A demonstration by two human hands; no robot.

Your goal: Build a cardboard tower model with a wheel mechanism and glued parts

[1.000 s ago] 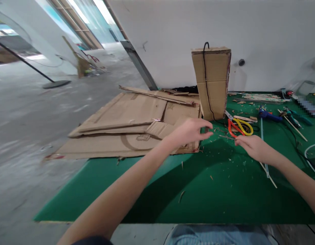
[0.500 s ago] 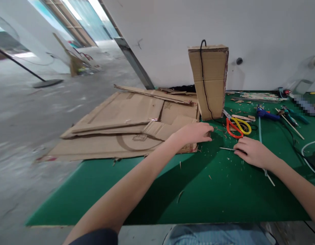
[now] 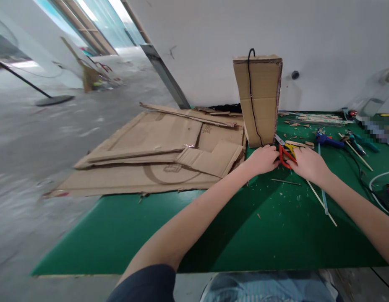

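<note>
My left hand (image 3: 265,159) is at the foot of the tall cardboard box (image 3: 260,102), its fingertips close to the red handle of the scissors (image 3: 285,158). Its fingers and thumb look slightly apart, with nothing visible in them. My right hand (image 3: 309,165) reaches over the yellow handle of the same scissors and hides part of it. The right fingers look loosely parted, though some are out of sight. The scissors lie on the green table (image 3: 244,235). In front of both hands a thin metal rod (image 3: 285,181) rests on the tabletop.
Flat cardboard sheets (image 3: 144,138) are stacked on the left. A black cord (image 3: 251,96) hangs down the box. To the right lie a blue glue gun (image 3: 329,140), pliers (image 3: 356,144), a thin wooden stick (image 3: 320,201) and scraps. Behind the table stands a white wall (image 3: 197,50).
My right hand has let go of the metal rod and moved up to the scissors. My left hand has shifted right, from the cardboard edge toward the red handle.
</note>
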